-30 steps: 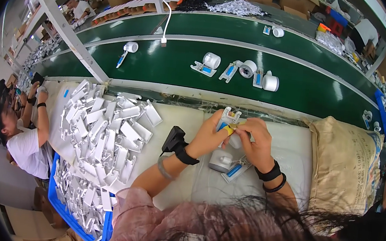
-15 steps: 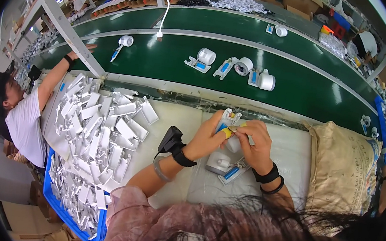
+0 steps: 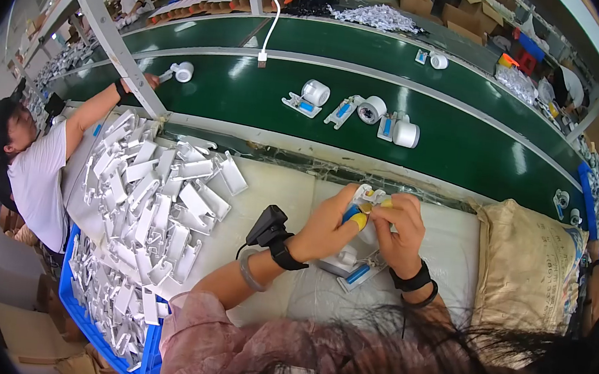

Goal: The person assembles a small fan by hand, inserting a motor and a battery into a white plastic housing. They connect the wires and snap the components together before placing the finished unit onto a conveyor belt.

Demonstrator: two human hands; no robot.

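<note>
My left hand [image 3: 324, 227] is closed round a white plastic bracket [image 3: 365, 192] with a blue block on it, held over the padded worktop. Beside it my right hand [image 3: 402, 231] pinches at the bracket's near side; what lies between its fingertips is too small to make out. Yellow covers wrap some of the fingertips. Under my hands a white round lamp-like head [image 3: 339, 263] rests on the worktop, partly hidden by the left hand. Next to it lies a white bracket with a blue block [image 3: 357, 273].
Loose white plastic housings [image 3: 159, 201] are heaped at left, spilling over a blue crate [image 3: 76, 295]. A green conveyor belt [image 3: 250, 101] beyond carries several similar units [image 3: 406, 134]. A stuffed sack [image 3: 525, 265] stands right. A co-worker [image 3: 42, 167] reaches over the belt; a white cable [image 3: 271, 27] hangs.
My hands have lowered slightly and the bracket has tilted in them. At left, the co-worker's hand has come to a unit on the belt. Belt units sit slightly further left.
</note>
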